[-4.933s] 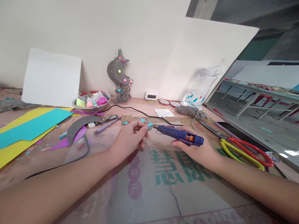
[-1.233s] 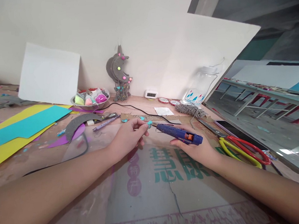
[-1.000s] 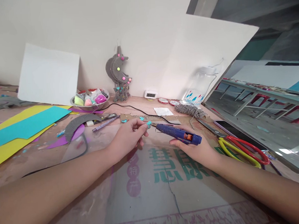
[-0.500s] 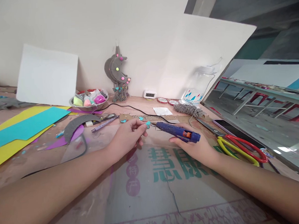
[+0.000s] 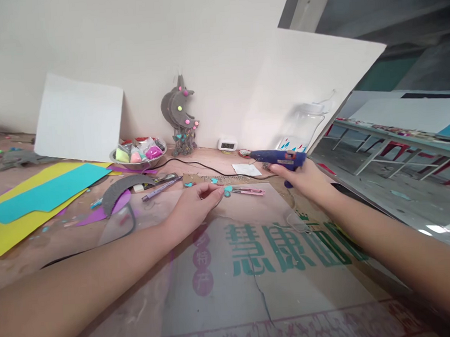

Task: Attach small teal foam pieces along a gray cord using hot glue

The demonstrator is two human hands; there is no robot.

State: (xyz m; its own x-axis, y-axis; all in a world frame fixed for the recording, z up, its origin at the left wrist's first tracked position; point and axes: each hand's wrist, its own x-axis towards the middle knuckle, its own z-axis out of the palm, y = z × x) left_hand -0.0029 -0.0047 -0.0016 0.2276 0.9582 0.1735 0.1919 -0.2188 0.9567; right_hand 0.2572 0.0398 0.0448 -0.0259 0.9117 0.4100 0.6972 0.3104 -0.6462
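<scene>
My right hand [image 5: 305,176] is closed around a blue hot glue gun [image 5: 280,158], held above the table near the back right with its nozzle pointing left. My left hand [image 5: 196,205] rests on the printed plastic sheet [image 5: 261,268], its fingertips pinching a small teal piece [image 5: 227,190]. A pink thread snipper [image 5: 251,191] lies just right of that piece. More teal bits [image 5: 213,180] lie on a cardboard strip behind my left hand.
At the back stand a metal bowl of coloured clay packs [image 5: 138,154], a grey moon ornament [image 5: 179,113], a small clock [image 5: 227,145], a clear bottle [image 5: 302,125] and a white board [image 5: 79,116]. Teal and yellow sheets [image 5: 40,197], a purple pen [image 5: 161,188] and a black cord [image 5: 194,164] lie left.
My right hand lifted the glue gun away from the teal piece and carried it up and to the right. The pink snipper now shows. My left hand stayed in place.
</scene>
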